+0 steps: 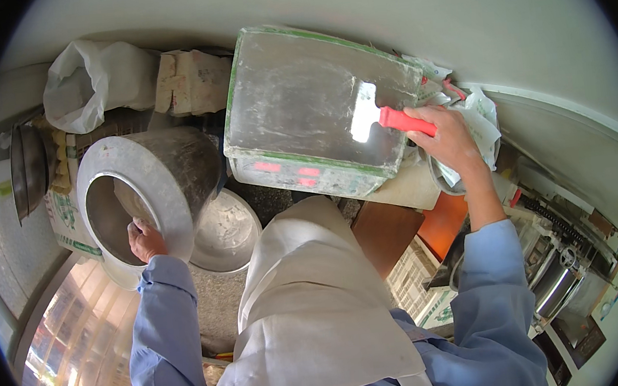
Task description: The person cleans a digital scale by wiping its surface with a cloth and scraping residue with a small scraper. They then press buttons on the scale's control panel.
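Right hand [446, 137] grasping red scraper [385, 116], prob light n stiff, grab by handle [398, 120]; left hand [148, 240] at metal drum [168, 173] mouth, can't tell if gripping

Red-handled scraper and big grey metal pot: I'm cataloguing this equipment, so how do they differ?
The red-handled scraper is far smaller than the grey, rounded metal pot. The scraper ends in a flat blade; the pot opens in a wide round mouth. The right hand grips the scraper; the left hand is at the pot's mouth.
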Demonstrator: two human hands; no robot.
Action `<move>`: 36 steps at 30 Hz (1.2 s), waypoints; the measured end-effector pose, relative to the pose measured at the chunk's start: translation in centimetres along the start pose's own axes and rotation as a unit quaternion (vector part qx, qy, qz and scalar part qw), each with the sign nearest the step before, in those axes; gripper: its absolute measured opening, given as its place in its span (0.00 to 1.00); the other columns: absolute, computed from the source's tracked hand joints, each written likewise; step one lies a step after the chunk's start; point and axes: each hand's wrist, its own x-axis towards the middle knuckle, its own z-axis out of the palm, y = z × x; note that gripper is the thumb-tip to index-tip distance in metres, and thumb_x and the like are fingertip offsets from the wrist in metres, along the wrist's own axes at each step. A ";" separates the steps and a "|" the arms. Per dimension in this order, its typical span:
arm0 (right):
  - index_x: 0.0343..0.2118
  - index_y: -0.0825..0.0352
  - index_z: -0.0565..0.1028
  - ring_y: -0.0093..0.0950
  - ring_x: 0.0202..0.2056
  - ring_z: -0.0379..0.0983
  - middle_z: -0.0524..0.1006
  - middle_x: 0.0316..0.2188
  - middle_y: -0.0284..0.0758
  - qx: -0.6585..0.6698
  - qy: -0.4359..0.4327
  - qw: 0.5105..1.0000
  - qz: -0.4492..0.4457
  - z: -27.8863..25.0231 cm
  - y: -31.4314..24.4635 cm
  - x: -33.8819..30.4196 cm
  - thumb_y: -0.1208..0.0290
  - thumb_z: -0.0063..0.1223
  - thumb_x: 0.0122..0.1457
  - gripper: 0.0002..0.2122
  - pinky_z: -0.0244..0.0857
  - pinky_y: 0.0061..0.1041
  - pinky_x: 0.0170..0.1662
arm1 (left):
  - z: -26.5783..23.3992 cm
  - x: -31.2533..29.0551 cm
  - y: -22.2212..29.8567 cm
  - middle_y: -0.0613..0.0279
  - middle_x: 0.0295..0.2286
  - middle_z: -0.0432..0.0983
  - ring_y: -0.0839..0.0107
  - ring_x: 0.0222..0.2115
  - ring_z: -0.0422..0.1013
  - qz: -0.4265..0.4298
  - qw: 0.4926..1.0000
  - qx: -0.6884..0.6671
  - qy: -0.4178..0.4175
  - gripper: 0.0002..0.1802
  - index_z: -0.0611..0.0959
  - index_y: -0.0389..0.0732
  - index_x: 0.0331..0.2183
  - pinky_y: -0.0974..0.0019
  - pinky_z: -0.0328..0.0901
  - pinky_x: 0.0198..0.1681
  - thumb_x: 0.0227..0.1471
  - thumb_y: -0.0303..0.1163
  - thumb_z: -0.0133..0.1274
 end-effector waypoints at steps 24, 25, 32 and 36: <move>0.52 0.67 0.68 0.46 0.37 0.74 0.76 0.36 0.52 0.035 0.129 0.987 0.091 6.8 -4.6 -3.0 0.71 0.49 0.53 0.21 0.67 0.39 0.42 | -0.1 -0.7 1.1 0.48 0.32 0.76 0.49 0.35 0.71 -0.024 0.999 -0.038 -0.015 0.22 0.78 0.38 0.33 0.55 0.64 0.39 0.58 0.47 0.39; 0.50 0.67 0.71 0.42 0.41 0.74 0.76 0.39 0.47 0.032 0.160 0.981 0.102 6.2 -4.1 -2.9 0.70 0.51 0.53 0.19 0.67 0.35 0.45 | -0.2 -0.7 1.3 0.49 0.32 0.76 0.49 0.36 0.71 -0.027 0.999 -0.036 -0.016 0.22 0.79 0.38 0.34 0.55 0.64 0.40 0.58 0.47 0.39; 0.44 0.68 0.76 0.37 0.40 0.76 0.78 0.39 0.44 0.026 0.188 0.966 0.175 2.0 0.3 -4.4 0.67 0.57 0.50 0.17 0.67 0.29 0.46 | -0.8 -0.8 1.8 0.49 0.37 0.77 0.51 0.41 0.71 -0.032 0.998 0.003 -0.055 0.24 0.79 0.38 0.40 0.59 0.64 0.46 0.58 0.47 0.39; 0.43 0.67 0.76 0.36 0.39 0.76 0.78 0.38 0.44 0.022 0.156 0.965 0.210 0.5 1.7 -4.9 0.66 0.57 0.51 0.17 0.67 0.29 0.45 | -0.6 -0.7 1.5 0.49 0.37 0.77 0.51 0.40 0.71 -0.025 0.999 -0.008 -0.046 0.23 0.79 0.38 0.39 0.59 0.64 0.45 0.58 0.47 0.39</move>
